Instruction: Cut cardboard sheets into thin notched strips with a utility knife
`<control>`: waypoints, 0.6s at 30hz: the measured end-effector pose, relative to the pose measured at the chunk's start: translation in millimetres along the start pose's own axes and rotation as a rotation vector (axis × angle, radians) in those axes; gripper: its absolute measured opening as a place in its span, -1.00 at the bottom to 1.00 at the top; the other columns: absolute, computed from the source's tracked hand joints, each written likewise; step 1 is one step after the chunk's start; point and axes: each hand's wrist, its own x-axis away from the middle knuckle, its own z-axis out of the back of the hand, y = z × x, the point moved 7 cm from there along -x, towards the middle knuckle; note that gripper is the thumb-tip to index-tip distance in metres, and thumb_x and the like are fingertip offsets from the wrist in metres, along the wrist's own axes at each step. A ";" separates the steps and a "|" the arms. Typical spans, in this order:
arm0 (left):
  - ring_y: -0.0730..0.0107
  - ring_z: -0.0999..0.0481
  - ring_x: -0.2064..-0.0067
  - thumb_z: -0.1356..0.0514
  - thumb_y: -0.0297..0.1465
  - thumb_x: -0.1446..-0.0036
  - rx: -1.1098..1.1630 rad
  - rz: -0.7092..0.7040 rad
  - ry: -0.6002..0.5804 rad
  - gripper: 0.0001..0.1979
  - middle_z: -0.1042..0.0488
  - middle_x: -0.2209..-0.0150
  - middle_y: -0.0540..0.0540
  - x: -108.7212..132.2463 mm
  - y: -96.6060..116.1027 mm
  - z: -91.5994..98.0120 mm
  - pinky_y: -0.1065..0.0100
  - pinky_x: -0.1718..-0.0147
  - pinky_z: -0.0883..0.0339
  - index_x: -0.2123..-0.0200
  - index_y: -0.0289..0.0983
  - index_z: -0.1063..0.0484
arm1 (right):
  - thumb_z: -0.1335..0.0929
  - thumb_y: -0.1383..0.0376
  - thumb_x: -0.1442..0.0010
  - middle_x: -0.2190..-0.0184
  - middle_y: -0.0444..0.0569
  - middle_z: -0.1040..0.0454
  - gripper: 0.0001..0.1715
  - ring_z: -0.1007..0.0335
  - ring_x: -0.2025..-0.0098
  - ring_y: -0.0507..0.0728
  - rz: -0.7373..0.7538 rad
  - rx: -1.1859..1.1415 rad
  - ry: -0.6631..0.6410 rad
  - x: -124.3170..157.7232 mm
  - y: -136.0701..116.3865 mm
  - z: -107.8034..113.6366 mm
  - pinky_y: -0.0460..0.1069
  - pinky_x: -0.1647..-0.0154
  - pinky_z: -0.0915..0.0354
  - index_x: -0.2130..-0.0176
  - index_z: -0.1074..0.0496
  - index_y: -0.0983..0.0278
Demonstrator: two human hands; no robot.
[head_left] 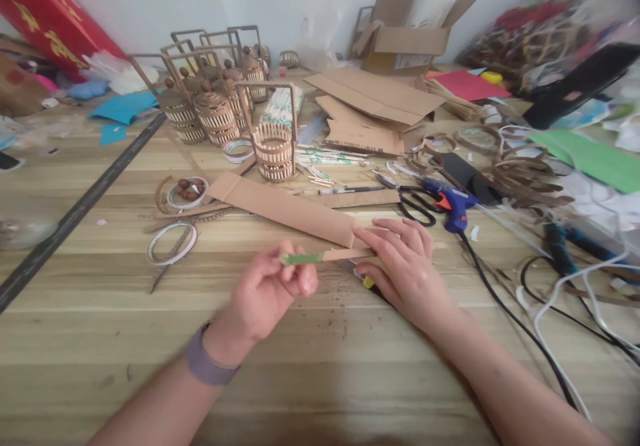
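Note:
In my left hand [273,283], thumb and fingers pinch one end of a narrow cardboard strip [345,254], whose end there is green. The strip runs right, to between the thumb and forefinger of my right hand [405,259], which is closed around its other end. A larger flat cardboard piece [285,209] lies just beyond, its right end close to my right fingertips. Below my right thumb a utility knife [369,282] with a yellow part shows, mostly hidden by the hand; whether the hand touches it I cannot tell.
Black-handled scissors [417,206] and a blue glue gun [457,203] lie at right, with cables trailing forward. A small slatted bucket [273,153] with a tall handle stands behind. Rolls of tape [173,243] lie at left. Stacked cardboard [375,99] and an open box [410,39] are farther back.

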 end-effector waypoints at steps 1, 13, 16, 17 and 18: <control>0.42 -0.22 0.56 -0.10 -0.23 -0.09 0.050 -0.006 0.068 -0.62 -0.14 0.65 0.04 -3.3 5.7 7.5 0.31 0.50 -0.23 0.63 -0.21 -0.01 | -0.30 0.18 -0.34 0.24 0.03 -0.58 -0.64 -0.46 0.09 0.29 -0.023 -0.006 -0.020 -0.3 5.8 0.0 0.28 -0.06 -0.24 -0.10 -0.38 0.15; 0.47 -0.39 0.43 -0.36 -0.16 -0.08 -0.081 0.151 0.055 -0.70 -0.53 0.40 -0.07 -5.0 -24.5 9.9 0.43 0.43 -0.28 0.33 -0.30 -0.55 | -0.33 0.14 -0.29 0.38 -0.14 -0.45 -0.87 -0.46 0.40 0.06 -0.737 -1.254 0.082 2.5 48.2 1.2 0.01 0.32 -0.46 0.19 -0.34 0.11; 0.50 -0.39 0.42 -0.36 -0.11 -0.09 -0.164 0.323 -0.158 -0.64 -0.57 0.30 -0.11 7.7 -49.7 -15.0 0.42 0.39 -0.27 0.22 -0.30 -0.59 | -0.34 0.19 -0.26 0.33 -0.10 -0.49 -0.89 -0.50 0.34 0.08 -0.830 -1.417 -0.008 6.2 40.3 -13.8 0.05 0.25 -0.49 0.19 -0.33 0.13; 0.52 -0.38 0.43 -0.38 -0.09 -0.05 -0.137 0.378 -0.200 -0.61 -0.58 0.30 -0.11 11.9 -55.8 -21.4 0.42 0.40 -0.26 0.21 -0.29 -0.60 | -0.33 0.20 -0.27 0.32 -0.10 -0.50 -0.89 -0.51 0.32 0.08 -0.853 -1.448 -0.029 7.6 36.6 -18.8 0.06 0.23 -0.50 0.19 -0.32 0.14; 0.53 -0.37 0.46 -0.40 -0.07 -0.01 -0.100 0.431 -0.227 -0.58 -0.57 0.31 -0.10 15.6 -60.9 -26.8 0.42 0.42 -0.24 0.23 -0.30 -0.60 | -0.33 0.20 -0.27 0.31 -0.09 -0.50 -0.89 -0.51 0.32 0.08 -0.877 -1.475 -0.042 9.0 32.9 -23.6 0.07 0.20 -0.50 0.19 -0.32 0.15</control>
